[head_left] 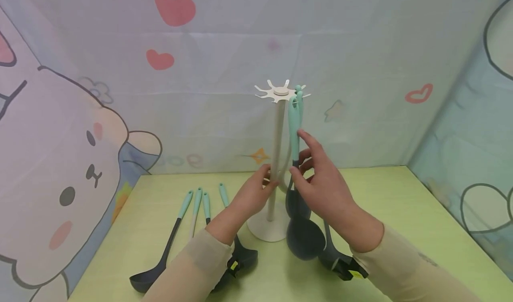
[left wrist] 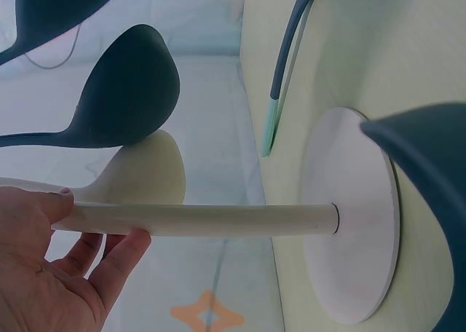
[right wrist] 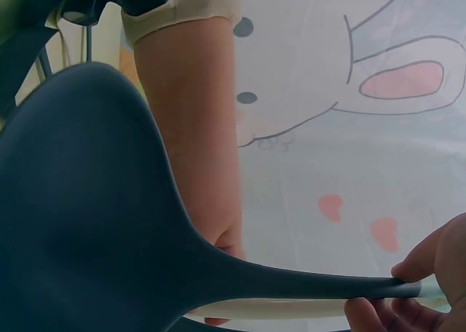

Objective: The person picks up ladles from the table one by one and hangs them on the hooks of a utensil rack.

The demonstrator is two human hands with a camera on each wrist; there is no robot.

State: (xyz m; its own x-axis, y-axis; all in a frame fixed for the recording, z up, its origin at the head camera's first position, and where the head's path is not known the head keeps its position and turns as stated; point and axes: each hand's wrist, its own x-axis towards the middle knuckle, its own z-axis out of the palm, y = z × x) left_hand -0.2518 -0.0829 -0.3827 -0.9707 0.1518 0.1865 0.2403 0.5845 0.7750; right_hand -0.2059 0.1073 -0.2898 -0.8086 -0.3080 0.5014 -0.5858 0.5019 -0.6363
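A white rack with a slotted top [head_left: 281,91], a pole [left wrist: 218,220] and a round base [left wrist: 349,223] stands upright. My left hand [head_left: 253,192] grips the pole, thumb on one side and fingers on the other in the left wrist view [left wrist: 65,274]. With my right hand [head_left: 326,181] I pinch a dark ladle [head_left: 305,237] at the lower end of its mint handle [head_left: 294,128]; the handle's top is at the rack's rim. In the right wrist view my fingers [right wrist: 415,274] hold its shaft [right wrist: 320,281]. Behind it hang another dark utensil [left wrist: 135,92] and a pale one [left wrist: 149,168].
On the green table [head_left: 384,195], left of the rack, lie several utensils with mint handles, among them a ladle [head_left: 148,279] at the far left and another [head_left: 245,255] near my left sleeve. One more dark utensil [head_left: 330,250] lies beside my right sleeve. A printed cloth [head_left: 224,128] hangs behind.
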